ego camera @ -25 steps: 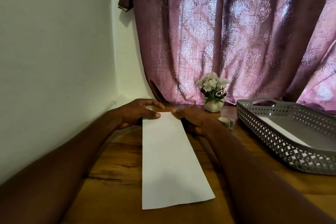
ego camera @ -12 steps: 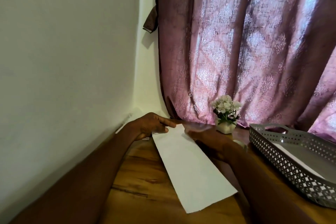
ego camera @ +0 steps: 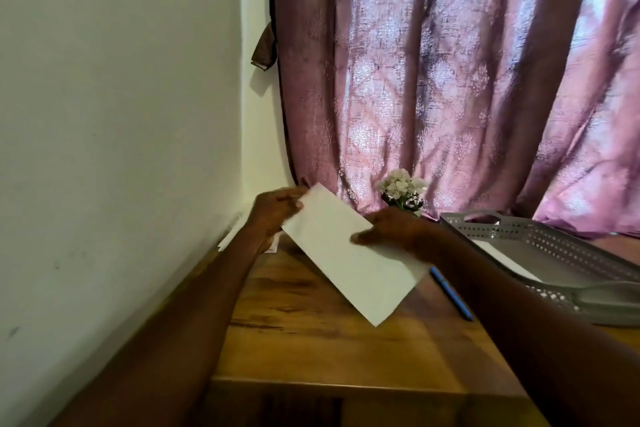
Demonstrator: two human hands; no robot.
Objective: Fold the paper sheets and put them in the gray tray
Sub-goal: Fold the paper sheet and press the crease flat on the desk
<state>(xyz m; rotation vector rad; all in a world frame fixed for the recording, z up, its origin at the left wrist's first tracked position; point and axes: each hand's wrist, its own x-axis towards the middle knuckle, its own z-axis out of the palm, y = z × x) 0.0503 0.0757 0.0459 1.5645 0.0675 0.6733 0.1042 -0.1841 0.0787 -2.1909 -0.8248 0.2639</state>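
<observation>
Both hands grip one folded paper sheet [ego camera: 349,253] above the wooden table [ego camera: 311,340]: left hand [ego camera: 277,210] at its far corner, right hand [ego camera: 394,230] at its right edge, beside the gray tray [ego camera: 561,253].

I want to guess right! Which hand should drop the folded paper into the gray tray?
Probably the right hand. It already holds the folded paper on the side nearest the gray tray, which sits to the right. The left hand pinches the far corner by the wall.

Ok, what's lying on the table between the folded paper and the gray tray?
A blue pen lies on the wood between paper and tray, seen in the head view.
</observation>
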